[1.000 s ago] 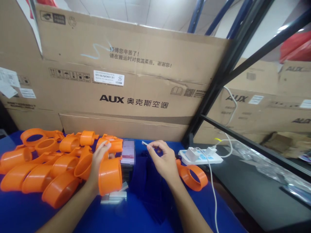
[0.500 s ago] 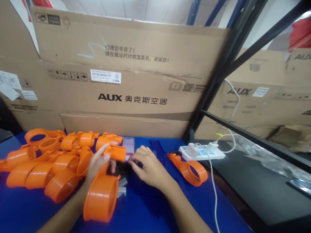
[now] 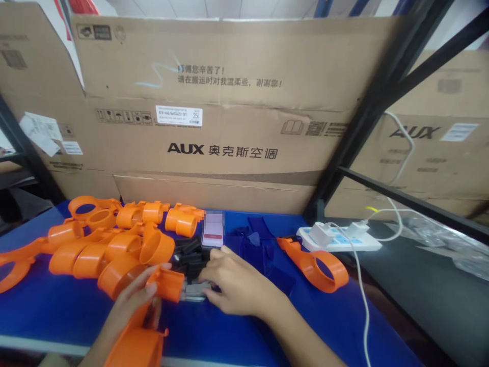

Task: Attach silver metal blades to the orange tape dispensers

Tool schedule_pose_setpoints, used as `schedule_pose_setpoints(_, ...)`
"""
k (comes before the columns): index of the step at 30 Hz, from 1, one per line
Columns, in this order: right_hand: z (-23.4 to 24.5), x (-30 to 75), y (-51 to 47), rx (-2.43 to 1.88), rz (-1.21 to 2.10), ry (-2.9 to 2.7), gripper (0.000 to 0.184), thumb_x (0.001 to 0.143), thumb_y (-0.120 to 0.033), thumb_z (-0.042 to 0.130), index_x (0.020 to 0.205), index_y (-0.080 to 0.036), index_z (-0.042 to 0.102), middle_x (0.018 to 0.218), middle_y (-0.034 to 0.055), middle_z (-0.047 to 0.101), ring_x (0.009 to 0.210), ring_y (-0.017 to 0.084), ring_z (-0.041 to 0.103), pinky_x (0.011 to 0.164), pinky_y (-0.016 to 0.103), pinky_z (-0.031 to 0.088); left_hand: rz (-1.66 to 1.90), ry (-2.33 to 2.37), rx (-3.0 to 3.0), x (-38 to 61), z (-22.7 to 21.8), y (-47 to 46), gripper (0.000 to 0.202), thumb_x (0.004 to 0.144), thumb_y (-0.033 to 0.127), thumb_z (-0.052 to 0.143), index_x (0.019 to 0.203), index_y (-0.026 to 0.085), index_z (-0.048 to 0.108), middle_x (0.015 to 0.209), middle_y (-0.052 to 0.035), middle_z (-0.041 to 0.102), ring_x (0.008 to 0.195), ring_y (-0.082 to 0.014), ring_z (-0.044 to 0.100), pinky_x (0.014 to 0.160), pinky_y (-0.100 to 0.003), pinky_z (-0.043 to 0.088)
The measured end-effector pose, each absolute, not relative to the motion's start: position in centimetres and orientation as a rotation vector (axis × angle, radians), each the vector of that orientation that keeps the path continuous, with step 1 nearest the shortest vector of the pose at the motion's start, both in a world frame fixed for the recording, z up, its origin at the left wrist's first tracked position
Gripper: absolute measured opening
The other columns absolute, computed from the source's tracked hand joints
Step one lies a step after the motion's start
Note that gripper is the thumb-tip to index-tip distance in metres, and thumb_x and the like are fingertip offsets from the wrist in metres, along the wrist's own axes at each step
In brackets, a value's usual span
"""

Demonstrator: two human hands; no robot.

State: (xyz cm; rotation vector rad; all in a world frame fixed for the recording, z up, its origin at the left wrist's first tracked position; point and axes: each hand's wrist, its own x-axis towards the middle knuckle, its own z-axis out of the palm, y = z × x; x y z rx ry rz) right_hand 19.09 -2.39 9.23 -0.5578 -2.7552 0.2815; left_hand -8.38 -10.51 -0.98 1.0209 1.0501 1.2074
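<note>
My left hand [image 3: 141, 295] is closed round an orange plastic part [image 3: 168, 285], which has a small curved end at the top and a wide ring [image 3: 135, 349] hanging below, cut off by the lower edge of the view. Beside it, my right hand [image 3: 233, 283] is bent over a few flat grey strips [image 3: 194, 291] on the blue table, its fingertips and thumb curled in at their right end. Whether a strip is between those fingers is hidden. Just behind the strips lies a pile of small black pieces [image 3: 189, 255].
Several similar orange parts [image 3: 91, 260] crowd the table's left side. Another orange part [image 3: 321, 270] lies at the right, by a white power strip [image 3: 344, 238] with a trailing cable. A phone [image 3: 213, 229] and dark blue pieces [image 3: 252, 244] lie behind my right hand. Cardboard [image 3: 221, 112] walls the back.
My right hand has come nearer, from beside the phone to the grey strips. My left hand has lowered, still holding the orange part. The view has tilted down and turned slightly left.
</note>
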Motion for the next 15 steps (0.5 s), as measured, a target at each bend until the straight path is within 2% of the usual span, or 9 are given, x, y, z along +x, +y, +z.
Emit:
schedule_pose_setpoints(2, 9.9, 19.4, -2.4, -0.564, 0.389, -2.701, 0.010, 0.092, -0.021, 0.063, 0.090, -0.021, 0.073, 0.080, 0.0017, 0.071, 0.083, 0.020, 0.060, 0.084, 0.035, 0.042, 1.255, 1.096, 1.003, -6.9, -0.2, -10.7, 0.072, 0.085, 0.057, 0.070, 0.144, 0.017, 0.057, 0.051, -0.0014, 0.065, 0.041, -0.0195, 0.059, 0.046, -0.027, 0.043)
schedule_pose_setpoints(4, 10.6, 19.7, -2.6, -0.587, 0.484, -2.599, 0.016, 0.095, -0.026, 0.063, 0.107, -0.022, 0.073, 0.087, 0.0023, 0.072, 0.085, 0.019, 0.062, 0.087, 0.036, 0.044, 1.271, 1.147, 0.983, -5.5, 0.8, -10.8, 0.076, 0.084, 0.056, 0.072, 0.147, 0.017, 0.055, 0.052, -0.0011, 0.065, 0.043, -0.0185, 0.058, 0.049, -0.027, 0.044)
schedule_pose_setpoints(6, 11.0, 19.8, -2.8, -0.610, 0.550, -2.495, 0.034, 0.093, -0.035, 0.068, 0.126, -0.023, 0.067, 0.097, 0.0036, 0.073, 0.092, 0.021, 0.065, 0.090, 0.037, 0.045, 1.275, 1.166, 0.960, -4.3, 2.0, -10.8, 0.082, 0.084, 0.055, 0.073, 0.152, 0.018, 0.049, 0.054, -0.0005, 0.064, 0.046, -0.0179, 0.057, 0.051, -0.027, 0.045)
schedule_pose_setpoints(8, 11.0, 19.7, -2.9, -0.623, 0.586, -2.435, 0.047, 0.089, -0.042, 0.074, 0.132, -0.025, 0.064, 0.102, 0.0044, 0.073, 0.097, 0.022, 0.065, 0.091, 0.037, 0.047, 1.271, 1.138, 0.951, -3.3, 3.1, -10.7, 0.086, 0.084, 0.054, 0.074, 0.157, 0.020, 0.043, 0.057, 0.0001, 0.064, 0.049, -0.0176, 0.055, 0.053, -0.029, 0.048)
schedule_pose_setpoints(9, 10.9, 19.6, -2.9, -0.625, 0.604, -2.426, 0.044, 0.089, -0.042, 0.074, 0.129, -0.025, 0.066, 0.102, 0.0040, 0.074, 0.096, 0.022, 0.066, 0.088, 0.036, 0.048, 1.266, 1.110, 0.960, -2.8, 3.6, -10.6, 0.086, 0.084, 0.053, 0.074, 0.158, 0.022, 0.041, 0.058, 0.0002, 0.063, 0.050, -0.0176, 0.055, 0.054, -0.030, 0.049)
schedule_pose_setpoints(12, 10.6, 19.1, -2.9, -0.652, 0.691, -2.409, 0.019, 0.095, -0.036, 0.065, 0.106, -0.022, 0.073, 0.084, 0.0002, 0.072, 0.075, 0.016, 0.065, 0.071, 0.028, 0.048, 1.270, 1.023, 1.032, -1.6, 4.6, -9.7, 0.081, 0.086, 0.050, 0.073, 0.157, 0.027, 0.043, 0.061, -0.0003, 0.063, 0.054, -0.0194, 0.058, 0.059, -0.033, 0.053)
schedule_pose_setpoints(15, 10.3, 18.9, -2.7, -0.744, 0.666, -2.308, 0.016, 0.096, -0.032, 0.062, 0.093, -0.021, 0.072, 0.070, -0.0022, 0.070, 0.062, 0.013, 0.062, 0.063, 0.025, 0.045, 1.287, 0.945, 1.121, -1.0, 5.4, -9.1, 0.074, 0.090, 0.046, 0.071, 0.157, 0.032, 0.043, 0.079, -0.0048, 0.070, 0.074, -0.0240, 0.067, 0.076, -0.039, 0.057)
